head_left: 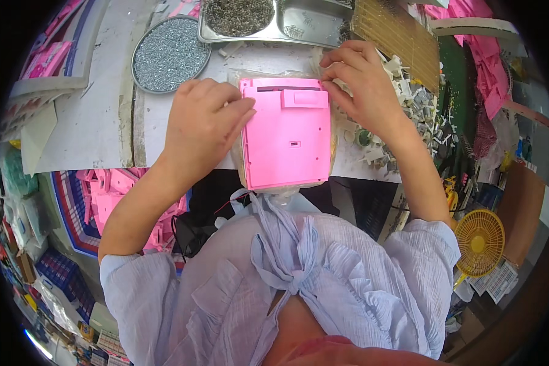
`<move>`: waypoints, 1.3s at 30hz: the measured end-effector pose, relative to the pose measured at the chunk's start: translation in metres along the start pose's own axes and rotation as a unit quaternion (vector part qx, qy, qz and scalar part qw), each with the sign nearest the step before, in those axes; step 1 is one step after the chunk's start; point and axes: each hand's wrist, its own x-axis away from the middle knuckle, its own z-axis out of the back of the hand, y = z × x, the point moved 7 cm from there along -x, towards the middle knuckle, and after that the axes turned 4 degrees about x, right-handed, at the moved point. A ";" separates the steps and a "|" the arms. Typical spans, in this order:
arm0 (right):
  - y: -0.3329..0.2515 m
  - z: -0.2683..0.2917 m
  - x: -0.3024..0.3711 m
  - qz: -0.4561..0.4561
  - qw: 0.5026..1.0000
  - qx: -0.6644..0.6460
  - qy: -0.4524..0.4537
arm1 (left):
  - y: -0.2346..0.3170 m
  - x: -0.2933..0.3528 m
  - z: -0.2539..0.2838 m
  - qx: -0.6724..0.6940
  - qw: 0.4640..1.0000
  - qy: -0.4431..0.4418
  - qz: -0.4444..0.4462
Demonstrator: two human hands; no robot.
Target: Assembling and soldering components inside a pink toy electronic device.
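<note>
A pink plastic housing (274,131) lies in front of me at the table edge, on a clear plastic bag (241,160) that sticks out around it. It has a raised block near its top, a long slot above that, and small holes. My left hand (208,122) is closed, its fingertips pinching the housing's upper left edge. At the upper right corner, the bent fingers of my right hand (363,85) grip the rim, with gaps showing between them. Whether a small part is between the fingers of either hand, I cannot make out.
Beyond the housing stand a round dish of silver screws (172,56) and a metal tray (311,29) with small dark screws. Small plastic parts (409,100) are piled at right beside a tan board (396,38). A blue basket (73,207) of pink parts sits lower left; a yellow fan (479,241), lower right.
</note>
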 end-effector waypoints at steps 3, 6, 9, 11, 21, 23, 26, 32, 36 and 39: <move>-0.006 0.001 -0.003 0.037 0.999 0.025 0.027 | -0.033 -0.001 0.016 0.030 0.995 0.077 0.062; -0.009 0.005 -0.007 0.082 0.996 0.026 0.033 | -0.085 0.000 0.043 -0.153 0.977 0.089 0.116; -0.003 0.001 -0.010 0.093 0.995 0.025 0.025 | -0.114 0.006 0.047 -0.218 0.959 0.046 0.176; -0.004 0.003 -0.012 0.104 0.994 0.019 0.008 | -0.121 0.010 0.040 -0.195 0.961 0.039 0.190; -0.062 -0.061 -0.153 0.220 0.975 0.020 0.029 | -0.142 0.008 0.033 -0.120 0.967 0.031 0.222; -0.077 -0.092 -0.172 0.217 0.970 0.096 0.055 | -0.143 0.008 0.034 -0.155 0.965 0.045 0.207; -0.083 -0.114 -0.194 0.194 0.973 0.125 -0.015 | -0.144 0.013 0.041 -0.210 0.955 0.051 0.202; -0.067 -0.113 -0.206 0.180 0.967 0.178 0.002 | -0.148 0.011 0.048 -0.284 0.940 0.059 0.178; -0.053 -0.059 -0.167 0.140 0.975 0.140 0.103 | -0.111 0.004 0.040 -0.156 0.971 0.080 0.160; -0.040 -0.001 -0.094 0.106 0.984 0.122 0.070 | -0.034 -0.016 0.012 0.041 0.996 0.048 0.064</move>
